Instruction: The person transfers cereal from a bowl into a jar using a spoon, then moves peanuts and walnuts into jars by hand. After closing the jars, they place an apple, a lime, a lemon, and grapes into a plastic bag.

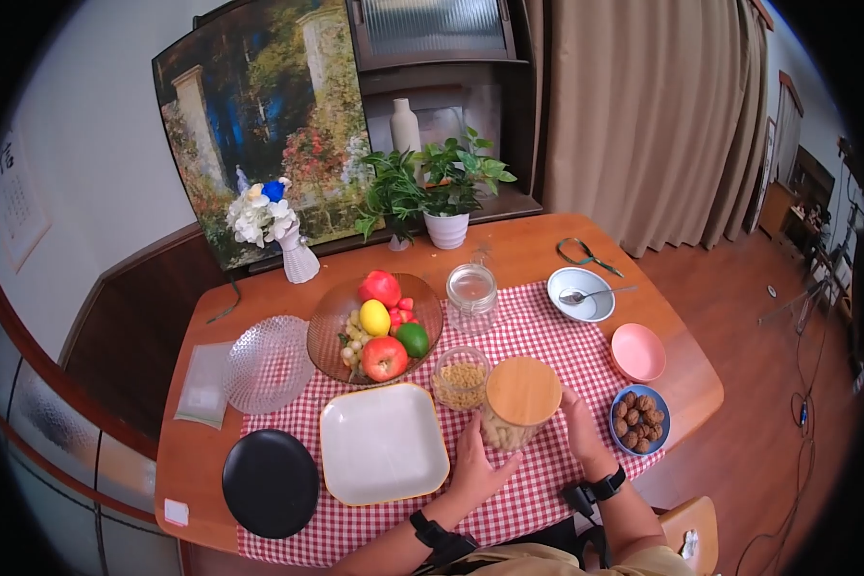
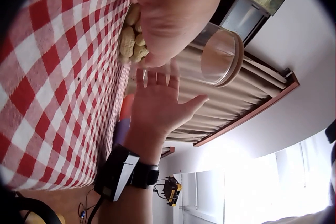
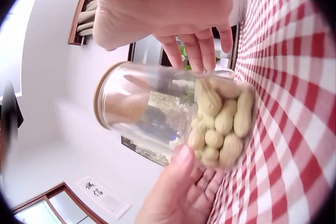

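Observation:
A clear jar point(image 1: 505, 434) with a round wooden lid point(image 1: 523, 391) stands upright on the checked cloth. Unshelled peanuts point(image 3: 220, 124) fill its lower part. My left hand point(image 1: 478, 472) is at the jar's near left side, fingers loosely extended; in the right wrist view its thumb overlaps the jar's lower wall. On the opposite side is my right hand point(image 1: 584, 437), palm toward the jar and fingers straight, as the left wrist view also shows. Just left of the jar sits a glass bowl point(image 1: 461, 377) of small tan pieces.
A white square dish point(image 1: 384, 444) and black plate point(image 1: 271, 484) lie to the left. Behind are a fruit bowl point(image 1: 322, 336) and an empty glass jar point(image 1: 472, 300). Rightward stand a walnut bowl point(image 1: 640, 420), pink bowl point(image 1: 638, 352) and a bowl with a spoon point(image 1: 595, 309).

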### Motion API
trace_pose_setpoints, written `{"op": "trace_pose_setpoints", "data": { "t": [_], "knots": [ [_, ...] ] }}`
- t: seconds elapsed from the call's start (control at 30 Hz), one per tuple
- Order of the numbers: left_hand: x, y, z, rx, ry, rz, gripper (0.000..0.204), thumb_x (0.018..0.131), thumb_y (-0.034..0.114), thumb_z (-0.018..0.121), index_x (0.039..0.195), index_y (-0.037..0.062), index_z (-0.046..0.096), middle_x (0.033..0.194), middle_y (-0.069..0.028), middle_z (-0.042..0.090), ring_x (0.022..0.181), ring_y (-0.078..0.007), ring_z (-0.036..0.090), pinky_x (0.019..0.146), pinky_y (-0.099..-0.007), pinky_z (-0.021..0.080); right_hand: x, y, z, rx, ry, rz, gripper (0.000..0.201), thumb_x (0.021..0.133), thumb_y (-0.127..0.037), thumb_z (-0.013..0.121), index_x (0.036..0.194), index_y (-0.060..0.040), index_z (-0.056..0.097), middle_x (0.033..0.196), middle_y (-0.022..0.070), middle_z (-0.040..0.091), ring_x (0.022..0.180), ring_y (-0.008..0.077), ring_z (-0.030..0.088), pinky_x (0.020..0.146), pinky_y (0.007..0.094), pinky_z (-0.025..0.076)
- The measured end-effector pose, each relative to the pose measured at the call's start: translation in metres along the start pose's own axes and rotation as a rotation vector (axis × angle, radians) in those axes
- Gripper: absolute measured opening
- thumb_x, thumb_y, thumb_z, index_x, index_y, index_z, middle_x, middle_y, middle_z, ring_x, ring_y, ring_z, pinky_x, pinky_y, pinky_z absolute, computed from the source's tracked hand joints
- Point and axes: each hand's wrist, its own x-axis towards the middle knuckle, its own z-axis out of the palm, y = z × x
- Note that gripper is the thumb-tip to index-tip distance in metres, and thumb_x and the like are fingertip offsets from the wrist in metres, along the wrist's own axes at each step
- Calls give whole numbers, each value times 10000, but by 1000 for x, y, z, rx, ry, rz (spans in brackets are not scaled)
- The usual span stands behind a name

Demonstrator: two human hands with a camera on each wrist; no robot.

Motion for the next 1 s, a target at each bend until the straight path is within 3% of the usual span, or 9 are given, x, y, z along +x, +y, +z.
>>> {"op": "trace_pose_setpoints", "data": {
  "t": [0.03, 0.07, 0.1, 0.23, 0.43, 0.53, 0.67, 0.73, 1.0],
  "knots": [
    [0, 1, -1, -4, -11, -2, 949, 743, 317, 745, 1384, -68, 160, 1312, -300, 351, 1215, -433, 370, 1013, -486, 326, 5, -3, -7, 26, -15, 76, 495, 935, -403, 471, 1176, 24, 542, 1103, 142, 604, 1081, 237, 550, 976, 358, 384],
    [1, 3, -2, -12, -4, 0, 943, 742, 316, 747, 1381, -69, 169, 1313, -302, 349, 1219, -427, 369, 1017, -480, 323, 11, -4, -3, -33, 176, 85, 373, 967, -310, 447, 998, 17, 624, 941, 98, 638, 965, 176, 576, 886, 312, 428],
    [1, 4, -2, -20, 7, 2, 937, 741, 315, 748, 1378, -69, 178, 1315, -304, 347, 1222, -422, 369, 1021, -474, 321, 22, -12, 0, -40, 181, 93, 373, 967, -310, 447, 998, 17, 624, 941, 98, 638, 965, 176, 576, 886, 312, 428],
    [1, -4, 1, -54, 22, -13, 922, 742, 307, 749, 1374, -69, 192, 1321, -299, 344, 1225, -413, 369, 1025, -465, 321, 87, -35, 15, -73, 76, 201, 288, 911, -283, 584, 883, 2, 603, 816, 27, 601, 771, 70, 530, 690, 228, 439],
    [0, -7, 2, -43, 3, -36, 886, 761, 296, 728, 1368, -79, 202, 1317, -298, 355, 1218, -414, 382, 1027, -467, 318, 181, -18, 22, -671, -130, -73, 564, 749, -369, 751, 1129, -9, 539, 1042, 162, 584, 1008, 272, 569, 854, 365, 460],
    [0, -7, 1, -9, 4, -34, 874, 772, 288, 718, 1367, -86, 197, 1309, -296, 352, 1213, -404, 385, 1020, -461, 323, 205, -25, 27, -918, -306, -48, 875, 627, -429, 819, 1307, -64, 408, 1261, 226, 447, 1190, 398, 432, 1006, 429, 377],
    [1, -2, 0, -2, -11, -56, 872, 777, 284, 715, 1367, -86, 191, 1302, -295, 344, 1210, -394, 384, 1016, -452, 327, 239, -13, 33, -920, -345, -128, 947, 586, -406, 841, 1341, -75, 376, 1294, 234, 421, 1238, 411, 379, 1022, 438, 357],
    [2, 1, -3, -3, -14, -71, 870, 778, 285, 715, 1366, -85, 191, 1302, -296, 344, 1210, -395, 384, 1016, -452, 327, 253, -9, 39, -1018, -489, -303, 985, 556, -381, 851, 1365, -111, 358, 1335, 224, 387, 1270, 414, 334, 1030, 458, 343],
    [4, 5, -7, -17, -44, -61, 861, 785, 271, 710, 1364, -90, 186, 1312, -297, 339, 1219, -401, 371, 1022, -458, 319, 274, 5, 61, -1249, -692, -252, 1052, 466, -433, 855, 1363, -174, 372, 1326, 193, 400, 1277, 414, 323, 1028, 478, 341]
  ]
}}
